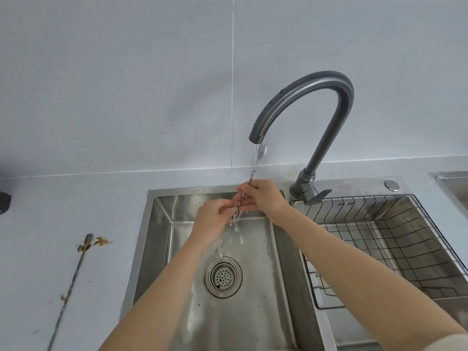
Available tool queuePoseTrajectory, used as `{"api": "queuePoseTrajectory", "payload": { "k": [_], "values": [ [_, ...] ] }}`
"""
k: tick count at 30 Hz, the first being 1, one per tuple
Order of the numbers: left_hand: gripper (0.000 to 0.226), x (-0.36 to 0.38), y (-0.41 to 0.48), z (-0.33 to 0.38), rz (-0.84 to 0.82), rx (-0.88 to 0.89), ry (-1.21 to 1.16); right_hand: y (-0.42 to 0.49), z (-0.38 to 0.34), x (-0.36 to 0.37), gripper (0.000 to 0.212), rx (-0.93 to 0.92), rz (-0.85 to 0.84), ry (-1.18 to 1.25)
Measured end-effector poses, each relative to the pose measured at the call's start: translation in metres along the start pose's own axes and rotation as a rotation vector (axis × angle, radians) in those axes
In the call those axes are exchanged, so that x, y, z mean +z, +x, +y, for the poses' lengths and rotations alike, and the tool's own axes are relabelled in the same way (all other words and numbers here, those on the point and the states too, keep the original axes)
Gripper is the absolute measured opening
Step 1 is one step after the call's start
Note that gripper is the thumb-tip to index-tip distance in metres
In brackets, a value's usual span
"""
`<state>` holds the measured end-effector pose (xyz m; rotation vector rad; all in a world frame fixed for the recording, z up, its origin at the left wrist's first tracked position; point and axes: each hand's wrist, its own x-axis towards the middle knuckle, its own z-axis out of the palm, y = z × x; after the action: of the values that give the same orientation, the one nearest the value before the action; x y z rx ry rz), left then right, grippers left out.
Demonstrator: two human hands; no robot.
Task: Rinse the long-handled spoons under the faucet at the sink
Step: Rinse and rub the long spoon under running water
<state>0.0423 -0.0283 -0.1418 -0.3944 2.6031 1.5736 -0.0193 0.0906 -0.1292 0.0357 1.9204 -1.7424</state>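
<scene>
While both hands (263,198) hold a spoon (254,165), water fills the sink (253,312)

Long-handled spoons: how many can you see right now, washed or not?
2. One long-handled spoon is held in both hands under the faucet stream over the sink. The other spoon lies dirty on the counter, left of the sink. No others visible.

Pale grey tiled wall (126,84) meets a matching grey countertop (76,203), evenly lit.
</scene>
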Motion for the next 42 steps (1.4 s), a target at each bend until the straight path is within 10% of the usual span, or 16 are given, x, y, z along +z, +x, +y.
{"api": "queuePoseTrajectory", "payload": {
  "k": [42],
  "values": [
    [0.017, 0.021, -0.019, -0.045, -0.199, -0.042, -0.055, 0.008, -0.011, -0.012, 0.014, -0.061, 0.065, 0.343]
  ]
}}
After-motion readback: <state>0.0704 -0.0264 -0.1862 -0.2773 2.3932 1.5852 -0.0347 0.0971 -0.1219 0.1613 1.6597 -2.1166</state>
